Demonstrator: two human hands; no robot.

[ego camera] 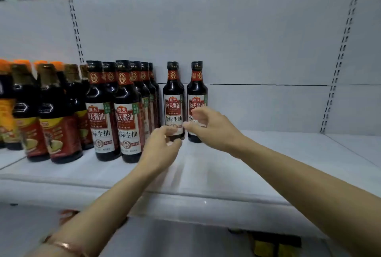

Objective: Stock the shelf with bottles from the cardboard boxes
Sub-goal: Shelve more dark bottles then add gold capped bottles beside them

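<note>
Reaching both hands at two soy sauce bottles standing apart from the main row on the shelf (226, 166). Left hand (162, 145), fingers loosely curled, grip closed on nothing, sits just in front of the left bottle (173, 100) base. Right hand (208, 126), fingers spread and relaxed, grip empty, overlaps the right bottle (197, 100) label; contact cannot be told through blur. Both bottles upright, near the back panel, just beyond the fingertips. Packed row (115, 110) lies left of the left grip. Risks: a knuckle bump low on either bottle tips it backward or into its neighbour; sliding the left one sideways could knock the packed row. No cardboard boxes in view.
</note>
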